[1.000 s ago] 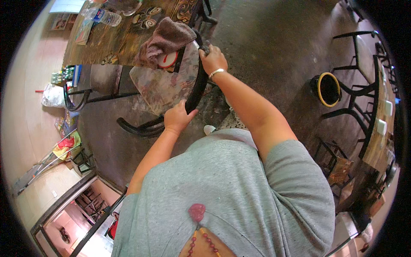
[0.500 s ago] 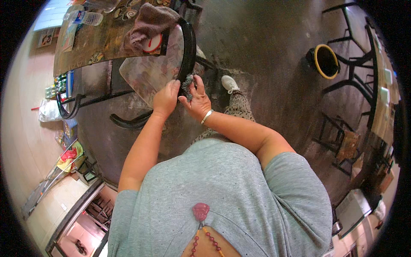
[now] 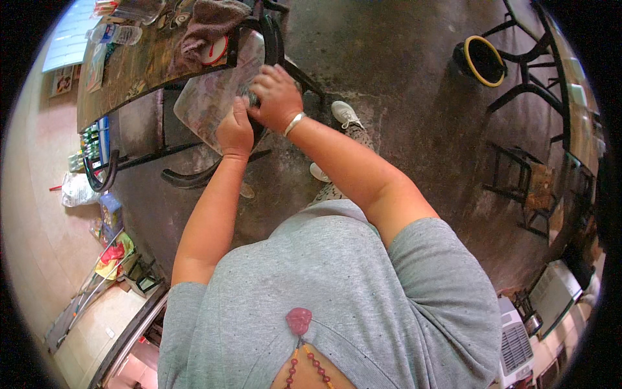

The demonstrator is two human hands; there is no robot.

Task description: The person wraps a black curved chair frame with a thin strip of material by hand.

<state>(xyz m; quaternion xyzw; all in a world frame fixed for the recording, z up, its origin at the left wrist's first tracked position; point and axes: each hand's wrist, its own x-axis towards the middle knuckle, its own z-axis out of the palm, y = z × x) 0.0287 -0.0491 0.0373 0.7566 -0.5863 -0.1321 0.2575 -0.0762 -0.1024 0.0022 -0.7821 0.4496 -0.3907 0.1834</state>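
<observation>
A chair with a black curved frame (image 3: 275,48) and a pale patterned seat (image 3: 201,104) stands in front of me, beside the table. My left hand (image 3: 235,134) is closed on the near part of the frame, thumb up, its other fingers mostly hidden. Over the same stretch of frame lies my right hand (image 3: 277,97), slightly blurred, with fingers curled down. Under its palm, close to my left thumb, a bit of grey scouring wool (image 3: 253,97) shows; the hand presses it against the chair.
On the wooden table (image 3: 129,81) at far left are a brownish cloth (image 3: 210,19), a round red-and-white object (image 3: 215,50) and a plastic bottle (image 3: 116,34). A black bin with a yellow rim (image 3: 484,61) stands at right, near dark chairs (image 3: 531,91) and a stool (image 3: 538,188).
My right hand has turned over and moved left across the frame with the scouring wool, which is now mostly covered. The left hand has shifted slightly left. The whole view has tilted a little.
</observation>
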